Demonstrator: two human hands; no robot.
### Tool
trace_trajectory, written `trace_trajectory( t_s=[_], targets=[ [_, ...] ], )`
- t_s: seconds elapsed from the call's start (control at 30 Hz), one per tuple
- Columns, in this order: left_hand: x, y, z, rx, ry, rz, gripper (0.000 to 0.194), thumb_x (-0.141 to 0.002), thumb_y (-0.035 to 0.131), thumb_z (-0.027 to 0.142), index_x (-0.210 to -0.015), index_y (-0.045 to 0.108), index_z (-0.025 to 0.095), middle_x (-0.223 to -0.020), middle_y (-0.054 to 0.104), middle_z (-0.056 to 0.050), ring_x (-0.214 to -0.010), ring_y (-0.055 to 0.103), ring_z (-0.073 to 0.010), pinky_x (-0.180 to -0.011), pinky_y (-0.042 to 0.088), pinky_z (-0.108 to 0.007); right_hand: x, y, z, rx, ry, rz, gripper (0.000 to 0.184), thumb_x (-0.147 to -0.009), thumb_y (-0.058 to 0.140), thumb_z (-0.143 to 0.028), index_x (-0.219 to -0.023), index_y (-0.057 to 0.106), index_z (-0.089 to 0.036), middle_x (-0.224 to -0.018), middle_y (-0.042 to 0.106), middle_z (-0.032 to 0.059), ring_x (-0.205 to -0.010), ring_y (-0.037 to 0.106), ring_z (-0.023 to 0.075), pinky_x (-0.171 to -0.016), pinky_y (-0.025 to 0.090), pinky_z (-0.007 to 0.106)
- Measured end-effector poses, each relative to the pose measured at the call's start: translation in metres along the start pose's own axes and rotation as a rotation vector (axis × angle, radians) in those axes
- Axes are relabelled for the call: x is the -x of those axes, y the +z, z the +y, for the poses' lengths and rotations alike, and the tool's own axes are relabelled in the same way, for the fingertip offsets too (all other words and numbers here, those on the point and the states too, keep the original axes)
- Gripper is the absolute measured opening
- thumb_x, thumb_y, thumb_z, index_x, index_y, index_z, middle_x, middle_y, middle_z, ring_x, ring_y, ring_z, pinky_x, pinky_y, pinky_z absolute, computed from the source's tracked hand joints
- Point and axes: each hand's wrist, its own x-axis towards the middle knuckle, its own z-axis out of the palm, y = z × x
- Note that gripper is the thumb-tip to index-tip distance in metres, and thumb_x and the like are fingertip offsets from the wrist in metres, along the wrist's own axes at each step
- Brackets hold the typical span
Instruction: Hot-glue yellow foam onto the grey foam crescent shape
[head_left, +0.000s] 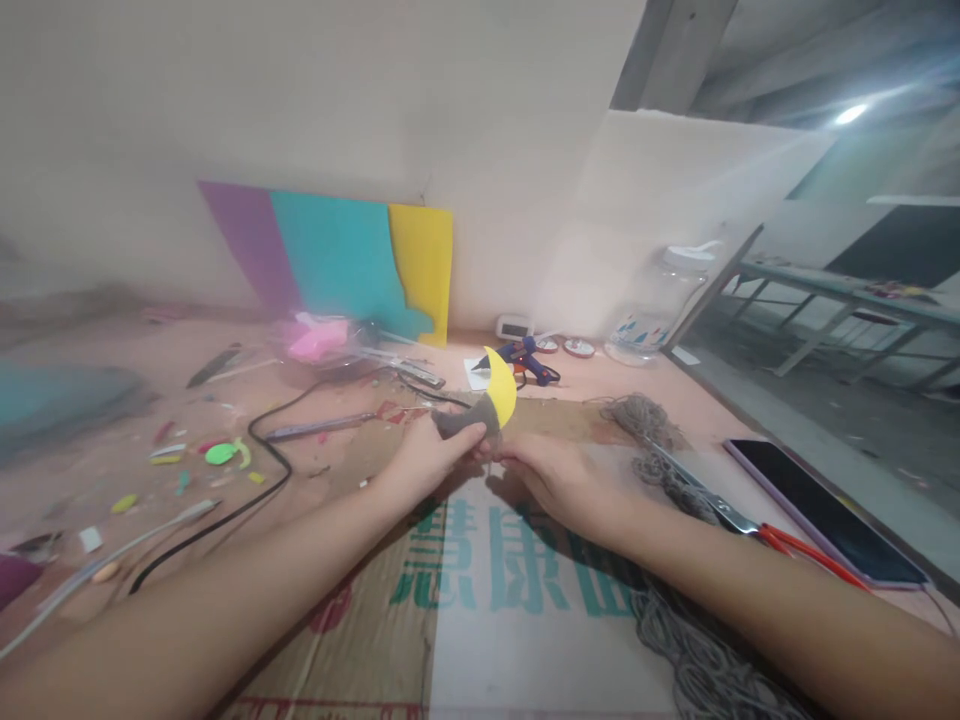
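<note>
Crescent piece (501,388), yellow above and grey below, is up in hand, and what a workspace surrounds it! Biggest of all, the pink table (697,412) stretches wide; on it lies a cardboard sheet (367,645) with green printed characters, right beneath the action. At the back lean purple, teal and yellow sheets (337,255), and over to the right stands a clear water bottle (661,295). Nearer, a dark-screened smartphone (825,510) lies just beside red-handled scissors (739,515), blades among the grey yarn (637,415). Now the hands: the left hand (448,437) pinches the crescent's grey part, thumb on top; the right hand (559,480) comes in at its lower end, fingers drawn together, though I can't tell what they pinch. Behind, a blue glue gun (534,360); smaller yet, a bright green scrap (221,454) at left.
</note>
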Motion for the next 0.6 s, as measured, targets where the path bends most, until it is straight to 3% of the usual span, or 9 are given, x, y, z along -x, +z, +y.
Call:
trace_trajectory(
  t_s=[0.23,0.4,0.6],
  targets=[
    [0.004,0.0,0.002,-0.123,0.079,-0.032,0.017,-0.074,0.061,0.03,-0.069,0.056,0.014,-0.055,0.058,0.002,-0.052,0.052,-0.0115,-0.051,0.039,-0.022,0.002,-0.024,0.01,0.134,0.129,0.09,0.016,-0.092,0.052,-0.022,-0.099,0.067,-0.021,-0.092,0.072,0.0029,-0.08,0.065,0.0178,-0.07,0.046,0.027],
    [0.003,0.002,-0.001,-0.033,0.017,-0.093,0.022,-0.071,0.064,0.031,-0.083,0.06,0.013,-0.056,0.056,0.004,-0.049,0.049,-0.0102,-0.048,0.036,-0.021,0.001,-0.033,0.011,0.253,0.12,0.126,0.015,-0.093,0.054,-0.03,-0.09,0.066,-0.02,-0.083,0.07,0.0022,-0.073,0.063,0.0164,-0.065,0.043,0.026],
    [0.003,0.003,0.0,0.01,-0.02,-0.126,0.023,-0.069,0.064,0.031,-0.084,0.061,0.013,-0.052,0.054,0.005,-0.046,0.046,-0.0092,-0.046,0.035,-0.02,0.001,-0.033,0.015,0.316,0.101,0.176,0.017,-0.094,0.052,-0.031,-0.09,0.065,-0.021,-0.08,0.068,0.0016,-0.069,0.061,0.0154,-0.064,0.041,0.025]
  ],
)
